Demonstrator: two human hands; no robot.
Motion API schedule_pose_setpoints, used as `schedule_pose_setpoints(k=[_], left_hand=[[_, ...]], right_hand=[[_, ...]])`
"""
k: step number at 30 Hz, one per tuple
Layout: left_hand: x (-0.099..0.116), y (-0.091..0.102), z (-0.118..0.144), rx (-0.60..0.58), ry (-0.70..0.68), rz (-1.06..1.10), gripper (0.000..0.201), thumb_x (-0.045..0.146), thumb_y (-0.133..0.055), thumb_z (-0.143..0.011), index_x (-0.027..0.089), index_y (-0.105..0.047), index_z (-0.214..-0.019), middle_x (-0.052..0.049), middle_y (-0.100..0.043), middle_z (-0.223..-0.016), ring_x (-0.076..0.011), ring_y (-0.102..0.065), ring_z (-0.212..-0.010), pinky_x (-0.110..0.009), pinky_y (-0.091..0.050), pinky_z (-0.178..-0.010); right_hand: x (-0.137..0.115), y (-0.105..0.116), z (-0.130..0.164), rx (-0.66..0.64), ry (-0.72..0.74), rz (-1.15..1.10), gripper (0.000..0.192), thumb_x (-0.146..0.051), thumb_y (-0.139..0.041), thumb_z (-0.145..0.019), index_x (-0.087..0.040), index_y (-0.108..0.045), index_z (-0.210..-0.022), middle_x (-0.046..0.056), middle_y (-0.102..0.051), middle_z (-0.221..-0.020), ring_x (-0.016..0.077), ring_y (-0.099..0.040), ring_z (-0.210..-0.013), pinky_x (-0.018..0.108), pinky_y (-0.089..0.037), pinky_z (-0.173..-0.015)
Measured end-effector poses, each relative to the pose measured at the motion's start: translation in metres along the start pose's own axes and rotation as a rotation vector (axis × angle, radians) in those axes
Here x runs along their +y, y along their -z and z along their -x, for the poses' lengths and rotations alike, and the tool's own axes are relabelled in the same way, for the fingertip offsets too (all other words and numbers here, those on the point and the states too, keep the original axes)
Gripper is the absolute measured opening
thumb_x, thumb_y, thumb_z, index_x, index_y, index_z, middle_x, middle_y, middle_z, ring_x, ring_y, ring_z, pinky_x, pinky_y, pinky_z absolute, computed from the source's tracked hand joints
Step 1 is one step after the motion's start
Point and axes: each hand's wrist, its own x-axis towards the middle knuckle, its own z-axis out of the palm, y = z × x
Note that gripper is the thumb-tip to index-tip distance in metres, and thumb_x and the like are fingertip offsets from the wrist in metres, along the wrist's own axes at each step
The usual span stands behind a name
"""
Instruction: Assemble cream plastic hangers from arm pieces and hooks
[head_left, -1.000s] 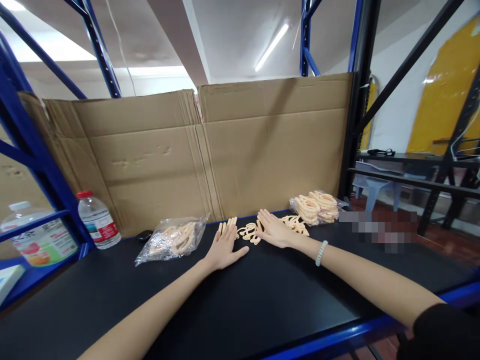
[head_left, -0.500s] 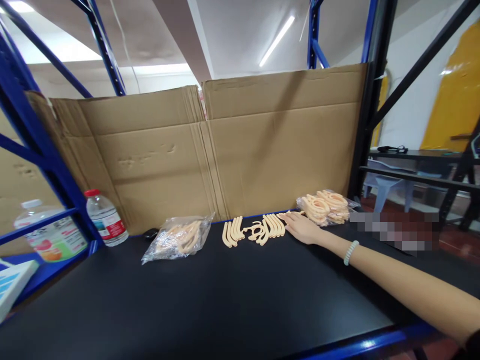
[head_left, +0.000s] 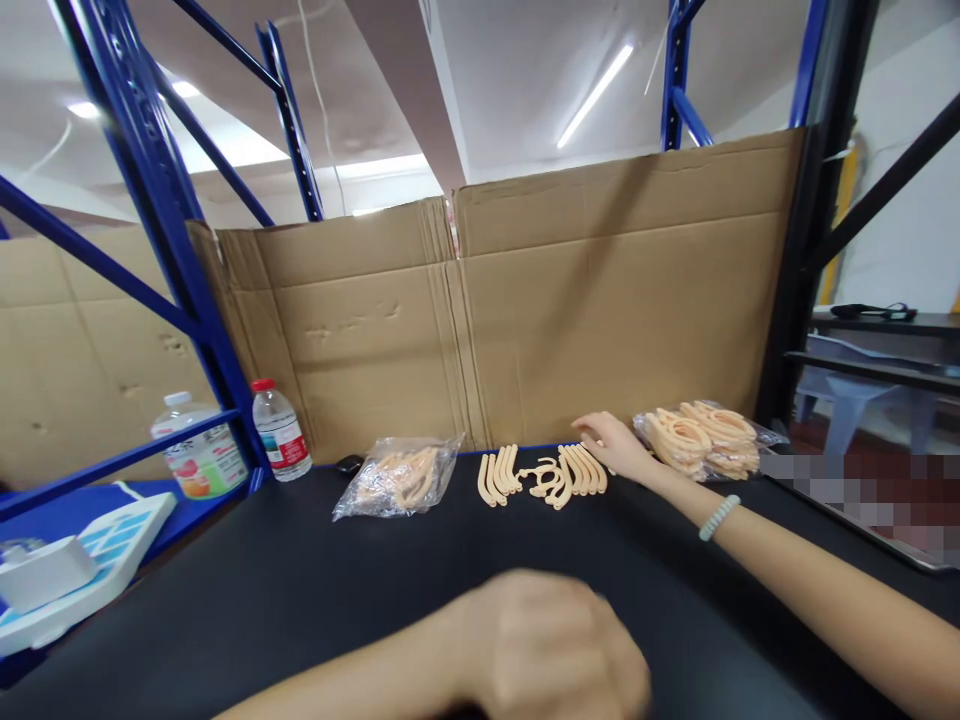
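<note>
My right hand (head_left: 616, 446), with a pale bead bracelet at the wrist, is just above the right end of a row of beige curved plastic pieces (head_left: 581, 470). Its fingers are apart and bent a little, and I see nothing held in them. To the left lie more of these curved pieces (head_left: 498, 475), with a ring-shaped beige piece (head_left: 546, 475) between the two groups. Low in the view, my left hand (head_left: 562, 650) is over the black tabletop (head_left: 360, 600). Its back is up and rounded, smeared by motion, and the fingertips are hidden.
A clear bag of beige parts (head_left: 401, 478) lies at left, another bag (head_left: 701, 440) at right. A red-capped bottle (head_left: 281, 430) and a larger jug (head_left: 199, 450) stand far left. Cardboard (head_left: 622, 300) closes the back; blue rack posts (head_left: 202, 340) rise at left.
My left hand has come into view from below. My right hand has lifted slightly off the beige pieces, its fingers more bent. The whole view has swung left.
</note>
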Motion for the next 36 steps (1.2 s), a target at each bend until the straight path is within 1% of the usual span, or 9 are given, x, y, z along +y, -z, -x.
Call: schedule_pose_setpoints(k=[2, 3, 7, 14, 19, 24, 30, 33, 36], left_hand=[[-0.025, 0.002, -0.013, -0.047, 0.053, -0.029, 0.02, 0.033, -0.047, -0.094, 0.024, -0.065, -0.099, -0.004, -0.066, -0.074, -0.0185, -0.064, -0.072, -0.033, -0.054, -0.067], [-0.04, 0.002, -0.017, -0.044, 0.177, -0.065, 0.021, 0.032, -0.046, -0.093, 0.024, -0.065, -0.095, -0.004, -0.065, -0.071, -0.0192, -0.064, -0.071, -0.034, -0.054, -0.069], [-0.091, -0.003, -0.01, 0.082, 0.422, -0.087, 0.027, 0.015, -0.038, -0.091, 0.016, -0.057, -0.11, -0.013, -0.065, -0.106, -0.0247, -0.062, -0.1, -0.042, -0.052, -0.086], [-0.11, -0.021, 0.025, 0.062, 0.492, -0.019, 0.037, 0.004, -0.046, -0.078, 0.017, -0.053, -0.112, -0.011, -0.063, -0.112, -0.0248, -0.059, -0.108, -0.044, -0.048, -0.095], [-0.109, -0.02, 0.025, 0.053, 0.465, 0.008, 0.026, 0.005, -0.045, -0.081, 0.018, -0.055, -0.101, -0.009, -0.063, -0.102, -0.023, -0.059, -0.101, -0.04, -0.049, -0.091], [-0.11, -0.022, 0.025, 0.063, 0.452, 0.016, 0.021, 0.007, -0.043, -0.085, 0.019, -0.056, -0.095, -0.009, -0.061, -0.103, -0.0232, -0.056, -0.1, -0.041, -0.047, -0.091], [-0.115, -0.026, 0.028, 0.07, 0.446, 0.032, 0.016, 0.012, -0.043, -0.088, 0.018, -0.058, -0.093, -0.009, -0.057, -0.104, -0.0228, -0.055, -0.1, -0.042, -0.047, -0.093], [-0.115, -0.027, 0.027, 0.091, 0.467, 0.034, 0.015, 0.015, -0.045, -0.089, 0.019, -0.06, -0.091, -0.008, -0.054, -0.105, -0.0229, -0.054, -0.099, -0.043, -0.047, -0.092], [-0.106, -0.026, 0.02, 0.157, 0.519, 0.017, 0.018, 0.014, -0.042, -0.09, 0.019, -0.06, -0.091, -0.01, -0.05, -0.113, -0.0252, -0.051, -0.102, -0.048, -0.044, -0.093]], right_hand=[[-0.015, -0.007, -0.013, -0.1, 0.064, -0.021, 0.023, -0.017, -0.049, -0.083, -0.02, -0.071, -0.091, 0.006, -0.071, -0.09, 0.0206, -0.061, -0.09, 0.035, -0.048, -0.083], [-0.023, -0.012, -0.019, -0.151, 0.089, -0.023, 0.019, -0.018, -0.053, -0.081, -0.021, -0.072, -0.086, 0.005, -0.072, -0.087, 0.02, -0.061, -0.089, 0.033, -0.047, -0.082], [-0.044, -0.029, -0.037, -0.334, 0.093, 0.017, 0.011, -0.026, -0.064, -0.079, -0.019, -0.073, -0.079, 0.004, -0.071, -0.078, 0.0214, -0.062, -0.087, 0.033, -0.048, -0.077], [-0.049, -0.048, -0.045, -0.52, 0.048, 0.076, 0.023, -0.035, -0.053, -0.092, -0.016, -0.062, -0.102, 0.005, -0.064, -0.103, 0.0152, -0.063, -0.085, 0.034, -0.053, -0.076], [-0.048, -0.052, -0.045, -0.412, 0.06, 0.043, 0.018, -0.032, -0.058, -0.088, -0.016, -0.065, -0.09, 0.005, -0.065, -0.094, 0.0165, -0.06, -0.087, 0.036, -0.049, -0.08], [-0.043, -0.041, -0.04, -0.165, 0.023, -0.087, 0.015, -0.023, -0.061, -0.081, -0.019, -0.068, -0.069, 0.005, -0.065, -0.077, 0.0191, -0.056, -0.084, 0.032, -0.042, -0.078], [-0.041, -0.005, -0.002, 0.196, -0.232, -0.334, 0.029, -0.041, -0.052, -0.086, -0.017, -0.067, -0.077, -0.001, -0.054, -0.056, 0.0134, -0.049, -0.055, 0.027, -0.04, -0.057], [-0.047, 0.01, 0.024, 0.267, -0.368, -0.49, 0.038, -0.049, -0.05, -0.086, -0.016, -0.066, -0.082, -0.004, -0.049, -0.045, 0.0115, -0.045, -0.042, 0.025, -0.037, -0.045], [-0.057, 0.014, 0.041, 0.277, -0.458, -0.629, 0.039, -0.052, -0.051, -0.085, -0.014, -0.064, -0.084, -0.002, -0.057, -0.047, 0.0125, -0.052, -0.041, 0.024, -0.04, -0.043]])
